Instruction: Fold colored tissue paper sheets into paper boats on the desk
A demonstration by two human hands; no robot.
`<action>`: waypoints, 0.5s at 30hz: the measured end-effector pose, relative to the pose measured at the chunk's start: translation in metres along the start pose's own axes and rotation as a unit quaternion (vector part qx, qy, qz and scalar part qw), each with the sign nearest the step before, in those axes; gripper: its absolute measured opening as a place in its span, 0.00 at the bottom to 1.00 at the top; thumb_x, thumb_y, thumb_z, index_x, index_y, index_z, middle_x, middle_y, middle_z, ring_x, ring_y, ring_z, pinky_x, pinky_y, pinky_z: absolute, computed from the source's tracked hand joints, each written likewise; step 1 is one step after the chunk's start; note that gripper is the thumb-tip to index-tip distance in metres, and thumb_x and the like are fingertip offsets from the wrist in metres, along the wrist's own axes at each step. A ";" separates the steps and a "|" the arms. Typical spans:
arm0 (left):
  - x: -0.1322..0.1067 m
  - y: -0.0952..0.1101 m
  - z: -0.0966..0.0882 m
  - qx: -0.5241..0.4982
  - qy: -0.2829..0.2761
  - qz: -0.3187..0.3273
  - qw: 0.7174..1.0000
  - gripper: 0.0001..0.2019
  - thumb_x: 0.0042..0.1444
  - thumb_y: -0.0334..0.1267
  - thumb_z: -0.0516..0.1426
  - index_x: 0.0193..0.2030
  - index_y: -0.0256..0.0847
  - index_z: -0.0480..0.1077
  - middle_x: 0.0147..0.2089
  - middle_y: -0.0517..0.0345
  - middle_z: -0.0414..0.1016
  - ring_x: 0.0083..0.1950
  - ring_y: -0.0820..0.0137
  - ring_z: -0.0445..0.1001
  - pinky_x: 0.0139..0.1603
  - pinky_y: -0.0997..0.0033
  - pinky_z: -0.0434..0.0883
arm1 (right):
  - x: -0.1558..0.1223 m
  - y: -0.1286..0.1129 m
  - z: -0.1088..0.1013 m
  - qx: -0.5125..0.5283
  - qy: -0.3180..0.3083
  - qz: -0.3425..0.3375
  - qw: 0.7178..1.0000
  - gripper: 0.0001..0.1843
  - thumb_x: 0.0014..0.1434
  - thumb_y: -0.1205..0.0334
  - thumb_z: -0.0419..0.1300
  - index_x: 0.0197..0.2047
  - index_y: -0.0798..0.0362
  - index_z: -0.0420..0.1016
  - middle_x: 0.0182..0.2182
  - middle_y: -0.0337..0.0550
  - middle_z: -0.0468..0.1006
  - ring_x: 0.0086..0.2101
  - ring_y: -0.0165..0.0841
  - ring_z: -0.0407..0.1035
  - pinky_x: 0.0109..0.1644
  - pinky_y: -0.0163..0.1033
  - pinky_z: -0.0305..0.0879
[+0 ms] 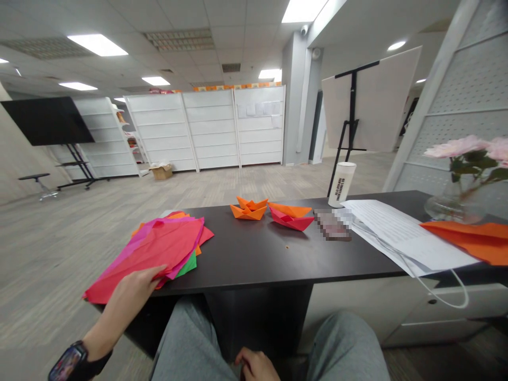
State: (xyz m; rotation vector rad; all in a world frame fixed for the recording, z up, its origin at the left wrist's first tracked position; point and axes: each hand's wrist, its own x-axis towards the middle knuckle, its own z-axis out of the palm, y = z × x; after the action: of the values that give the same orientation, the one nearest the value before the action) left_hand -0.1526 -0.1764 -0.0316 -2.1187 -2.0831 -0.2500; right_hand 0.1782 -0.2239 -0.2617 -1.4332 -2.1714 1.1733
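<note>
A loose pile of coloured tissue-like paper lies at the table's left end, topped by a red sheet. Magenta, orange and green edges, such as the green sheet, stick out underneath. My left hand reaches over the pile's near edge, its fingertips closed on the red sheet's border. Down in my lap, my right hand rests with curled fingers and nothing visible in it. Toward the table's far edge stand folded paper boats: an orange boat, and a red boat with an orange boat against it.
The dark table also bears a blurred flat object, a white cup, printed sheets with a white cable, orange paper and a glass vase with pink flowers. Drawers sit below right.
</note>
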 end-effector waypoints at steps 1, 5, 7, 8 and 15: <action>0.001 0.002 -0.003 -0.008 -0.026 0.008 1.000 0.19 0.59 0.42 0.50 0.51 0.41 0.78 0.49 0.47 0.82 0.51 0.53 0.80 0.49 0.61 0.74 | 0.000 -0.001 0.000 0.003 -0.001 0.001 1.000 0.25 0.54 0.77 0.50 0.45 0.45 0.81 0.40 0.38 0.84 0.43 0.34 0.77 0.46 0.30 0.64; -0.002 0.002 -0.011 -0.035 -0.088 0.089 0.992 0.21 0.64 0.46 0.47 0.52 0.45 0.77 0.55 0.50 0.79 0.56 0.55 0.77 0.55 0.59 0.72 | -0.002 -0.002 -0.001 0.013 -0.001 -0.002 1.000 0.25 0.53 0.76 0.50 0.44 0.45 0.81 0.39 0.37 0.84 0.43 0.35 0.77 0.46 0.31 0.64; -0.005 -0.005 -0.012 -0.031 -0.109 0.138 0.984 0.22 0.64 0.42 0.45 0.55 0.46 0.76 0.60 0.50 0.75 0.58 0.55 0.75 0.59 0.58 0.70 | -0.003 -0.001 -0.001 0.019 0.004 -0.004 1.000 0.25 0.53 0.76 0.50 0.44 0.45 0.81 0.39 0.38 0.84 0.43 0.35 0.77 0.46 0.31 0.64; -0.006 -0.009 -0.012 -0.028 -0.115 0.148 0.982 0.22 0.64 0.41 0.45 0.56 0.46 0.75 0.60 0.51 0.74 0.58 0.56 0.75 0.59 0.58 0.69 | -0.003 -0.001 -0.001 0.021 0.004 -0.004 1.000 0.25 0.53 0.76 0.50 0.44 0.45 0.81 0.39 0.38 0.84 0.43 0.35 0.77 0.46 0.31 0.64; -0.005 -0.018 -0.024 -0.075 -0.148 0.141 0.976 0.22 0.61 0.49 0.53 0.60 0.49 0.72 0.61 0.57 0.74 0.62 0.60 0.72 0.63 0.64 0.68 | -0.006 -0.008 -0.004 0.015 -0.007 0.000 1.000 0.25 0.54 0.76 0.50 0.45 0.45 0.81 0.40 0.39 0.84 0.44 0.36 0.77 0.47 0.32 0.64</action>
State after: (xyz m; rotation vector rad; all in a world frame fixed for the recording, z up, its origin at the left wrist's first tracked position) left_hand -0.1711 -0.1864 -0.0100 -2.6518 -1.9216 -0.0582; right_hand 0.1789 -0.2288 -0.2518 -1.4179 -2.1540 1.2145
